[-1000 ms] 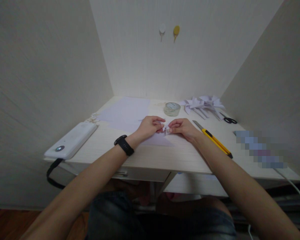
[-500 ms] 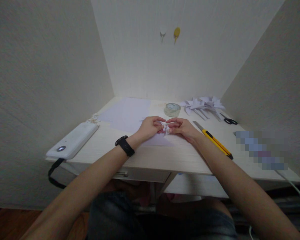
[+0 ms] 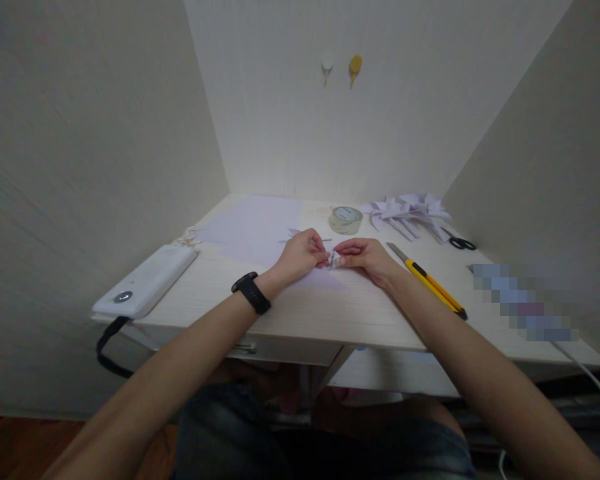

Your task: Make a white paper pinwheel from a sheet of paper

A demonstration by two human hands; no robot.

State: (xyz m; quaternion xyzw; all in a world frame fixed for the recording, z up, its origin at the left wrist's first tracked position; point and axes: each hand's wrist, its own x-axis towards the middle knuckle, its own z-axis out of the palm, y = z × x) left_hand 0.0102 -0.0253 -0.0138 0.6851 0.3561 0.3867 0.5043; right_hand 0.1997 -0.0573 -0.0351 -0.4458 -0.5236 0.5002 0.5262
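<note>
Between my hands, over the middle of the table, is a small folded piece of white paper [image 3: 334,260]. My right hand [image 3: 363,257] pinches its right side between thumb and fingers. My left hand [image 3: 305,255] has its fingertips pressed together at the paper's left edge; the fingers partly cover what is in them. Under the hands lie white paper sheets [image 3: 260,230] spread to the left. Just behind my left hand are thin pointed paper pieces [image 3: 294,235].
A roll of clear tape [image 3: 346,220] sits behind the hands. White paper pinwheels [image 3: 405,212] are heaped at the back right, near black scissors [image 3: 461,243]. A yellow utility knife [image 3: 433,283] lies blade-out beside my right forearm. At left is a white box-shaped device [image 3: 147,283] with a strap.
My left hand's fingers have drawn together and pulled slightly back from the right hand's fingertips. More of the paper pieces behind it shows. My right hand stays nearly still.
</note>
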